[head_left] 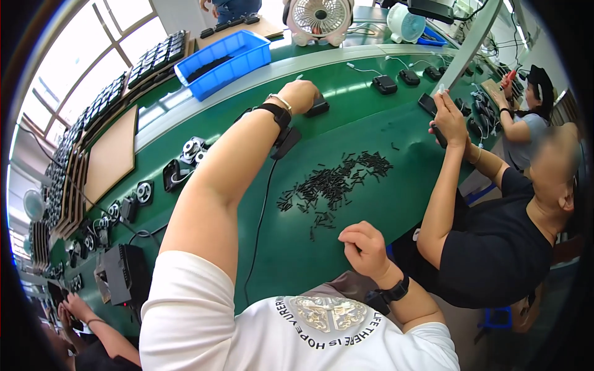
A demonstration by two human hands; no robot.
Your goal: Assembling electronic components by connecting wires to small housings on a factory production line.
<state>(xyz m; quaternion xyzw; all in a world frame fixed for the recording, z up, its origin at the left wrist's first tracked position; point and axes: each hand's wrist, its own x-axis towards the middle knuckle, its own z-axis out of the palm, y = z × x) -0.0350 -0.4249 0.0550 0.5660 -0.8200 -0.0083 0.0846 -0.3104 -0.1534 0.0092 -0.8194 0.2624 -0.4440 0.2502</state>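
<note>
My left hand (297,96) reaches far across the green bench, its fingers closed at the left end of a small black box-shaped device (318,107). A white plug tip (300,77) shows just beyond the knuckles. My right hand (366,247) hovers near the bench's front edge with curled fingers; whether anything small is pinched in them is hidden. Between the two hands lies a loose pile of short black rod-shaped pieces (328,185). Dark bands circle both wrists, and a black cable (263,213) runs down from below my left wrist.
A blue bin (238,59) with dark contents stands at the far left, beside a fan (318,18). More black devices (384,85) with white cords line the far strip. Speaker parts (193,148) lie to the left. A co-worker's hand (450,120) is close on the right.
</note>
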